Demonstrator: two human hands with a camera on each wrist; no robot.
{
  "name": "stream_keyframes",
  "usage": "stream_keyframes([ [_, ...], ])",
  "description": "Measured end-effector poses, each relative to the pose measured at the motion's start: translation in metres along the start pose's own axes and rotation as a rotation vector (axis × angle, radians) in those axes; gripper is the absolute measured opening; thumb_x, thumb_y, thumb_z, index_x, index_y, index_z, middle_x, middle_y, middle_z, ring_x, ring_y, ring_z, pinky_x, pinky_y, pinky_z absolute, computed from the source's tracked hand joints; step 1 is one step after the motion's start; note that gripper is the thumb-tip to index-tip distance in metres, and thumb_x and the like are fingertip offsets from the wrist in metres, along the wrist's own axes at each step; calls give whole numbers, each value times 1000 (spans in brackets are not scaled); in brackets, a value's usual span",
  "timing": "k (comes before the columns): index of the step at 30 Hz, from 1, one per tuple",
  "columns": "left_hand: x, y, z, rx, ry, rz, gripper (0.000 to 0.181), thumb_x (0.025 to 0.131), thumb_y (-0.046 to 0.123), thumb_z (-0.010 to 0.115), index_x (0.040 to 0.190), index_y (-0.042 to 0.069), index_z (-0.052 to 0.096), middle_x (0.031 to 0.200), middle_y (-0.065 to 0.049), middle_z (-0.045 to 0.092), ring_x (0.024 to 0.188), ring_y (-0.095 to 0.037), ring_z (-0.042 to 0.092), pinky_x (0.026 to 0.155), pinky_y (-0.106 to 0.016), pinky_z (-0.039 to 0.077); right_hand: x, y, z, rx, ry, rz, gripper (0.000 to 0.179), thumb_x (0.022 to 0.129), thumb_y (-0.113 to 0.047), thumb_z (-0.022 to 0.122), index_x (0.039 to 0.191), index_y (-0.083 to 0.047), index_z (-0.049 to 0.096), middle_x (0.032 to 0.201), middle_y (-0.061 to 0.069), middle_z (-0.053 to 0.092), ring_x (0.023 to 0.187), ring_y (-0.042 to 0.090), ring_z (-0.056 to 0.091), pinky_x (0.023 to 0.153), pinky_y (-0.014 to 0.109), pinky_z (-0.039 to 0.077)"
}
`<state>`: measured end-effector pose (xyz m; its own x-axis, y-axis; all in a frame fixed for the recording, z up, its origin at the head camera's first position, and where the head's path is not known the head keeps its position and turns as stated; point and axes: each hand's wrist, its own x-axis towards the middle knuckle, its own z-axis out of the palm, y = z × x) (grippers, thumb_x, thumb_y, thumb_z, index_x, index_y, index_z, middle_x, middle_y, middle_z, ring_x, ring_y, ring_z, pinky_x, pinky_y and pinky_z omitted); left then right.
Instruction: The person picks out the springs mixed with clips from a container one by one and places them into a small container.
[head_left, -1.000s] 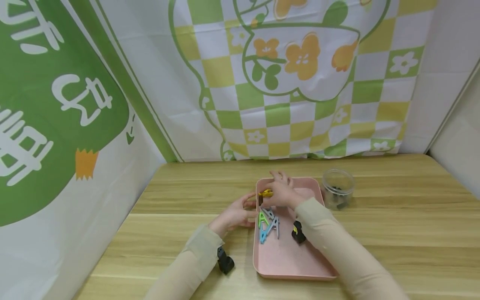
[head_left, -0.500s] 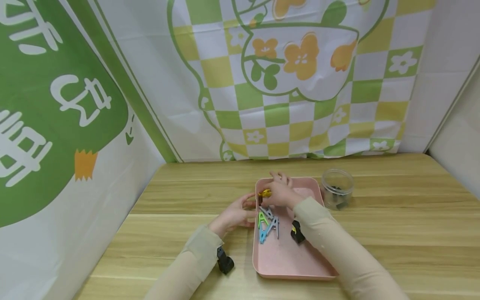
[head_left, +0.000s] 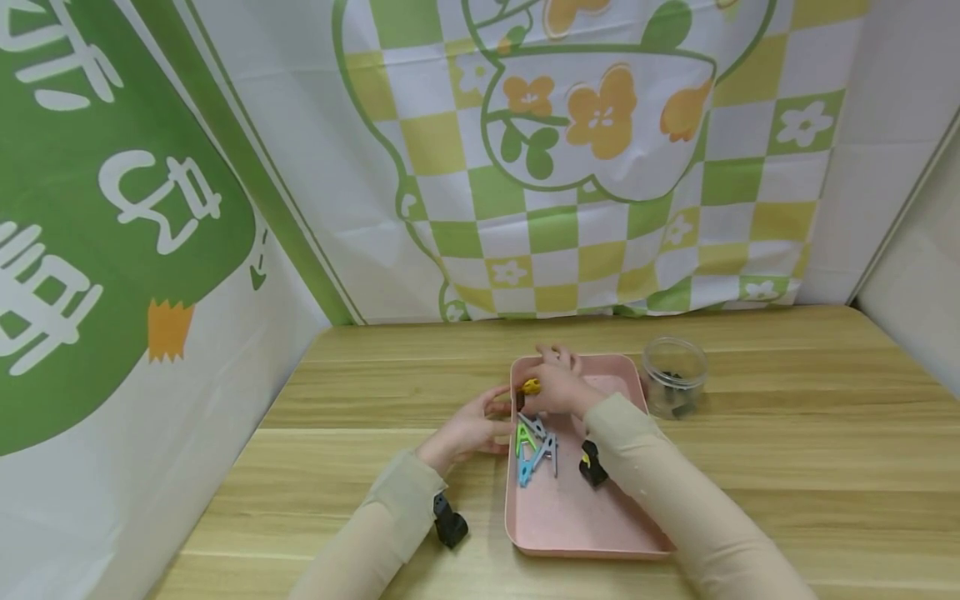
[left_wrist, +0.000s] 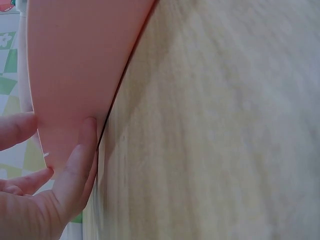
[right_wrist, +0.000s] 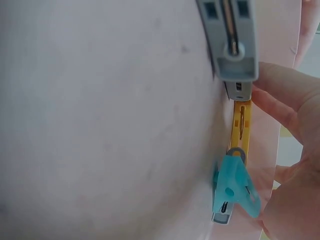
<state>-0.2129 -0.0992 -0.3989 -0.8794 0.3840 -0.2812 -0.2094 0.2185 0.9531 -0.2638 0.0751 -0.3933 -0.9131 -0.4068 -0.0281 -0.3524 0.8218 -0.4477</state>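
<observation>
My right hand (head_left: 558, 387) reaches into the far left corner of a pink tray (head_left: 577, 525) and pinches a yellow clothespin (head_left: 531, 386) near the wall. In the right wrist view its fingertips are at one end of the yellow clothespin (right_wrist: 241, 120), beside a grey clothespin (right_wrist: 235, 50) and a teal one (right_wrist: 232, 187). My left hand (head_left: 468, 432) touches the tray's left side, fingers spread; the left wrist view shows one finger (left_wrist: 87, 135) along the outer wall. Green (head_left: 522, 442), blue (head_left: 527, 472) and grey clothespins (head_left: 550, 450) lie in the tray.
A clear round jar (head_left: 677, 379) with dark pieces inside stands right of the tray. Black wrist devices (head_left: 450, 521) show under both forearms. The wooden table (head_left: 360, 475) meets a patterned cloth (head_left: 547, 258) at its back edge.
Both hands stay in nearly the same place. The right fingers shift only slightly around the yellow clothespin, and the tray and other clothespins hold their positions.
</observation>
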Motion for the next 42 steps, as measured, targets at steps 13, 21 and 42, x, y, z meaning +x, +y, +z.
stream_keyframes([
  [13,0,-1,-1,6,0,3,68,91,-3,54,150,9,23,142,-24,36,109,-32,57,83,-43,57,1,-2,1,-17,26,-22,24,75,-28,79,97,-24,70,153,23,22,140,47,8,110,66,4],
  [21,0,0,-1,-1,0,0,68,90,-3,55,150,10,24,142,-24,36,110,-33,57,83,-43,57,0,-2,-1,-4,50,-9,21,74,-27,81,89,-22,68,153,23,23,140,47,9,110,65,5],
  [42,0,-1,-1,-4,-8,8,68,90,-4,55,150,11,25,141,-25,36,114,-35,55,85,-44,56,3,-1,2,-41,9,16,32,74,-30,79,104,-19,74,154,24,21,140,46,9,110,66,6],
])
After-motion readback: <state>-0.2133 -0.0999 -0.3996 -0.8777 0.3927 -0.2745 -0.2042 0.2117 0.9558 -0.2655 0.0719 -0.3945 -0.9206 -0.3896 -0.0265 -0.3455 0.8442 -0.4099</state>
